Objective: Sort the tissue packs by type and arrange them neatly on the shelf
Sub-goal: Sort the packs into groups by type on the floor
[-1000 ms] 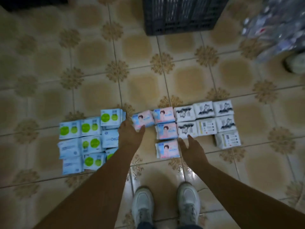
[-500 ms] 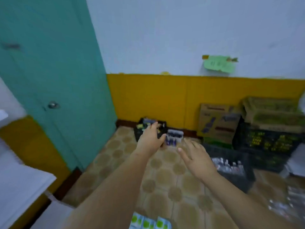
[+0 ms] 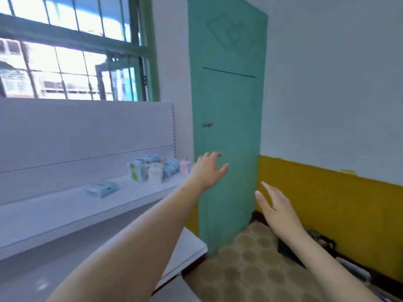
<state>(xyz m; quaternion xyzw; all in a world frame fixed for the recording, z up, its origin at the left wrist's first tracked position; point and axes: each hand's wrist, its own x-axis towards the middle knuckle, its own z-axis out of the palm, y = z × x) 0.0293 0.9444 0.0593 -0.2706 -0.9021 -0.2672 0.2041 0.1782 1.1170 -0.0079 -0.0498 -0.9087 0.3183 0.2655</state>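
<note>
View: turned left and up since half a second ago. The floor crates and cardboard boxes then ahead are gone from sight; the teal door point(image 3: 226, 127), then at the left edge, now stands centre. A second ago the camera looked straight down at sorted rows of packs on the tiled floor; none of those rows shows now.

Left hand point(image 3: 206, 171): raised in front of the door, fingers spread and relaxed, holding nothing. It was empty in both earlier pictures too.

Right hand point(image 3: 275, 207): lower and to the right, palm turned inward, fingers straight and apart, holding nothing.

Shelf point(image 3: 65, 211): white, along the left wall under the window point(image 3: 65, 51), with a white back panel. A second white shelf board lies below it.

Tissue packs, cluster point(image 3: 153, 167): standing together at the far right end of the shelf, just beside the door. Colours seen: white with green dots, pale blue, white, pink. The left hand is near this cluster but not touching it.

Tissue pack, single point(image 3: 102, 188): pale blue, lying flat on the shelf, apart from the cluster and nearer the camera.

Writing: printing on the packs is blurred and cannot be read. An outline of a rectangle shows high on the door; no text can be made out.

Surroundings: wall white above, yellow below; patterned floor point(image 3: 246, 269); a dark crate point(image 3: 290, 249) behind the right forearm.
</note>
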